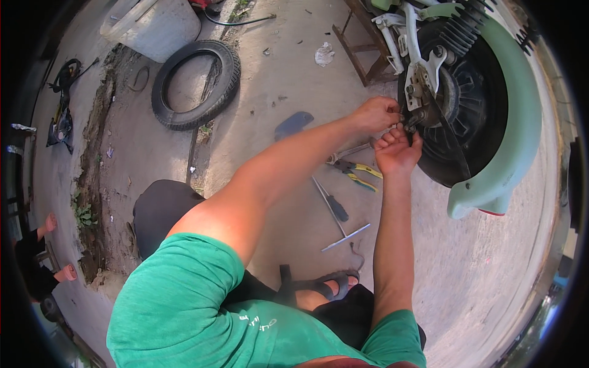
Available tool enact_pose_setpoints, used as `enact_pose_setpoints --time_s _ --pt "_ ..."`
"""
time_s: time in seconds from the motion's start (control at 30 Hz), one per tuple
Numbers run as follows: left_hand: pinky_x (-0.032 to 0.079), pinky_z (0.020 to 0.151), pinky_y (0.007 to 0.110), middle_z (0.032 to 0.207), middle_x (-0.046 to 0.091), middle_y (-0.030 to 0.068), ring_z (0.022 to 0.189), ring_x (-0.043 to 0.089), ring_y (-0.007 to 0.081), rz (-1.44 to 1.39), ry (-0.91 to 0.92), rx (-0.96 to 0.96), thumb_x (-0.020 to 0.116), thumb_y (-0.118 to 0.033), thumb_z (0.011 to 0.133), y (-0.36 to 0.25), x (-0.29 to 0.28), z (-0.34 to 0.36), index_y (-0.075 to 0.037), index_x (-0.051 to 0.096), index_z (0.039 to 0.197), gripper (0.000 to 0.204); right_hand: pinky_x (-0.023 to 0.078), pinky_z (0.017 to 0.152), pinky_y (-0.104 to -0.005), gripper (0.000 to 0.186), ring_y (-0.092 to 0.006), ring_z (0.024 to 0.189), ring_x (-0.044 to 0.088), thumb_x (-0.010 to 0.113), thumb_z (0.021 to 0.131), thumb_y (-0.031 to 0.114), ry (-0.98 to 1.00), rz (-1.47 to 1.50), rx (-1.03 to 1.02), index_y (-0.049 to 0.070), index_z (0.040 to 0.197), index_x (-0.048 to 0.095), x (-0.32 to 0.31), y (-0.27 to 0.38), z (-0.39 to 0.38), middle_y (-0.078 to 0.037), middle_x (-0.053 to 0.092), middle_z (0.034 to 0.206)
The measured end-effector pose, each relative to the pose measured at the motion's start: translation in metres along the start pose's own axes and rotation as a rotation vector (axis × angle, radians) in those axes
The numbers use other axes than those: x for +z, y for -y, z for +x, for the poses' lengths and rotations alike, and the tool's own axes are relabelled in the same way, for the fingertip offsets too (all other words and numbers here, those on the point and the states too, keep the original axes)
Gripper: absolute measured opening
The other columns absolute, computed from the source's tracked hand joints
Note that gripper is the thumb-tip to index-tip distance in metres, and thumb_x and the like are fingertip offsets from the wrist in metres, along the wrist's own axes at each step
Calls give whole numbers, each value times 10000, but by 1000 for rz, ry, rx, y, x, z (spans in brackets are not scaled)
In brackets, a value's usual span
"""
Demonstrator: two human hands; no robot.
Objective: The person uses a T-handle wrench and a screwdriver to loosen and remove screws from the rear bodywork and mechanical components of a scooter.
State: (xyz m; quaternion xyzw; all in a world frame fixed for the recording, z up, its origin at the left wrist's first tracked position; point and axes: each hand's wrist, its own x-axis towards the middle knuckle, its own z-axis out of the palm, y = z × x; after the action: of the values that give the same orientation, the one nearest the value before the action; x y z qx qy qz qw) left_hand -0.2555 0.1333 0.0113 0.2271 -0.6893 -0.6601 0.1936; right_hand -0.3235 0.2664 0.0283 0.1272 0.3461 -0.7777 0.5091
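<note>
Both my hands are at the hub of a scooter's wheel [475, 113], beside the metal bracket [418, 89] at its axle. The fingers of my left hand [375, 115] are pinched together at the axle end, and whatever is between them is too small to make out. Just below it, my right hand [397, 151] is turned palm up, its fingers curled in against the same spot; what they grip is hidden. A pale green mudguard [521, 116] curves round the wheel's right side. A black coil spring [469, 27] rises above the hub.
On the ground near my forearms lie yellow-handled pliers [361, 173], a screwdriver [337, 208] and a T-handle wrench [346, 237]. A loose tyre [165, 110] and a white bucket [159, 30] are at the far left. A rusty stand [356, 55] is beside the scooter. Another person's feet [66, 273] show at left.
</note>
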Motion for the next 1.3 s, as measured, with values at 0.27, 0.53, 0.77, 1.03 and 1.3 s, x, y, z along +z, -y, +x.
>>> enact_pose_setpoints --time_s 0.27,0.53,0.77,1.03,1.3 --pt "558 721 342 814 738 82 744 690 175 -35 43 -161 733 -257 886 12 -10 -3 -19 750 953 248 325 621 -313 567 -146 654 396 420 995 604 -60 -42 -92 85 917 635 -5 -9 -12 21 447 727" --pt "543 914 429 1063 753 128 1062 694 308 794 259 -45 697 -397 893 -70 -133 21 -91 776 1036 346 421 552 -272 262 -122 591 506 660 1001 350 -4 -821 105 123 888 593 -30 -62 -18 20 531 699" --pt "546 888 432 1028 761 134 1027 706 311 868 29 124 704 -367 861 -124 -257 -19 -83 767 1047 345 477 607 -256 173 -104 674 622 649 972 170 59 -1403 340 49 1097 648 -30 -65 -52 -26 676 840" --pt "549 733 371 892 724 95 791 699 179 805 232 -330 692 -308 903 -50 -318 -96 -36 724 1071 322 545 714 -308 206 -166 743 679 677 936 218 244 -1809 375 28 1017 677 -113 -12 -72 -73 705 862" --pt "548 747 357 934 706 97 823 695 179 769 128 -288 677 -317 936 -69 -326 -94 -20 697 1120 349 575 733 -312 192 -193 805 685 664 908 160 33 -1903 282 0 1011 688 -145 57 -88 -97 713 910"
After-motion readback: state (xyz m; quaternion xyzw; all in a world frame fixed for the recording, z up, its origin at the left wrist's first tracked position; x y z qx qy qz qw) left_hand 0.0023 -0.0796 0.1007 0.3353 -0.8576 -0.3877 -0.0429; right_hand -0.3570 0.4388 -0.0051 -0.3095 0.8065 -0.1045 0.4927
